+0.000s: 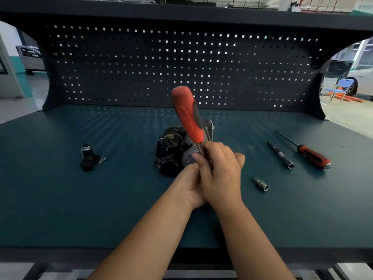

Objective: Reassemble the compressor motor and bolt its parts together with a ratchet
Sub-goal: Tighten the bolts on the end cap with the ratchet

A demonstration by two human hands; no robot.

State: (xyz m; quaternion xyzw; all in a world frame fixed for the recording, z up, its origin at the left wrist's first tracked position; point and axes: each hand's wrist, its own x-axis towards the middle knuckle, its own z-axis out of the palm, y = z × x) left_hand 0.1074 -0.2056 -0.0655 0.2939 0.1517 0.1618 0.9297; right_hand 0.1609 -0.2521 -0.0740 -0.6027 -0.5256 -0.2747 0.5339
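The red-and-black plastic-handled tool (186, 116) is motion-blurred. Its metal shaft vanishes under the right hand (220, 172), which also covers the fingers of the left hand (188, 188). Both hide part of the black compressor motor (171, 150), perhaps its pulley.

A person's right hand (221, 172) and left hand (188, 188) clasp the shaft of a red-handled driver (187, 116), handle uppermost, before a black compressor motor (171, 152) on a teal workbench (60, 199), with a socket (262, 184), an extension bar (280, 154) and a screwdriver (311, 155) lying at right.
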